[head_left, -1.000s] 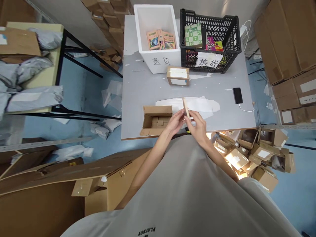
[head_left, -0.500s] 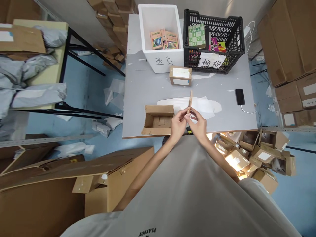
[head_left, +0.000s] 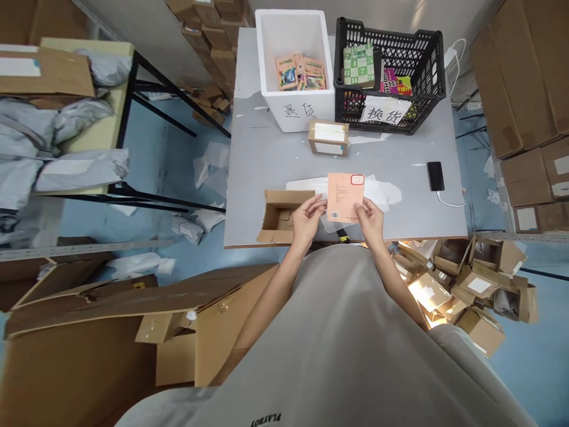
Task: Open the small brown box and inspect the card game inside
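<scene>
Turned since a second ago, the booklet (head_left: 345, 197) now shows its flat peach back cover to the camera where before only its thin edge showed. Its small print is too fine to read; a barcode sits near the lower left corner and a red-rimmed sticker at the top right. Both hands hold it up over the table's (head_left: 267, 160) near edge: the left hand (head_left: 308, 215) pinches its left edge, the right hand (head_left: 370, 215) its lower right corner (fingers behind the cover are hidden).

Just left of it stands an open carton (head_left: 281, 216) with cardboard pieces inside, its depth hard to judge. White paper (head_left: 382, 191) lies under and behind the booklet. Farther back sit a small taped box (head_left: 328, 137), a white bin (head_left: 293, 65) and a black crate (head_left: 391, 71), both labelled. A phone (head_left: 435, 175) on a cable lies near the right edge. Bare tabletop stretches between the booklet and the taped box.
</scene>
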The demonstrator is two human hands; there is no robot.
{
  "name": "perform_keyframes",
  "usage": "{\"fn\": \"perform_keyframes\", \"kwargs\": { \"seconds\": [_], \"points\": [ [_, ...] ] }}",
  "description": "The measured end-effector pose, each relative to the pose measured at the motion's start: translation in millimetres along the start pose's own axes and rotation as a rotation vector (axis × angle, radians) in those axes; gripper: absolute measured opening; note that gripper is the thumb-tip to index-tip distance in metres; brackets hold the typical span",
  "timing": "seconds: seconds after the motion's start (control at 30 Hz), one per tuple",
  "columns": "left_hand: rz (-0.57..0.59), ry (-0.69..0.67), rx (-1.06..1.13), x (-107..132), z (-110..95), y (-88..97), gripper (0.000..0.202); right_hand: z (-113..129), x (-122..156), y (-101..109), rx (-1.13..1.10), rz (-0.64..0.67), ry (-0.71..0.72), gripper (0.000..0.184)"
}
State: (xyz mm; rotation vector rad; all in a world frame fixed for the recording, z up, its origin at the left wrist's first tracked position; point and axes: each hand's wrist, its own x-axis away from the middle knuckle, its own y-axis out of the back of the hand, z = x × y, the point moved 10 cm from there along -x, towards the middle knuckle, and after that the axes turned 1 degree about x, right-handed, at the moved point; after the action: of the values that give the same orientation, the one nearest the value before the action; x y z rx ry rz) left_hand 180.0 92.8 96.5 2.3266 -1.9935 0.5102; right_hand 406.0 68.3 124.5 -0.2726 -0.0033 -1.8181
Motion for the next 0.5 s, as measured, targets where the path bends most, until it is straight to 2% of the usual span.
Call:
{"fn": "perform_keyframes", "kwargs": {
  "seconds": [0.2,0.5],
  "points": [
    [-0.026,0.079,0.039,0.8,6.5,1.2,0.062,2.4,-1.6,-0.4,-0.042,-0.004,-0.002,0.061],
    [-0.023,0.112,0.103,-1.3,9.4,-0.9,0.064,4.9,-1.8,0.8,-0.023,-0.023,-0.008,0.067]
  ]
}}
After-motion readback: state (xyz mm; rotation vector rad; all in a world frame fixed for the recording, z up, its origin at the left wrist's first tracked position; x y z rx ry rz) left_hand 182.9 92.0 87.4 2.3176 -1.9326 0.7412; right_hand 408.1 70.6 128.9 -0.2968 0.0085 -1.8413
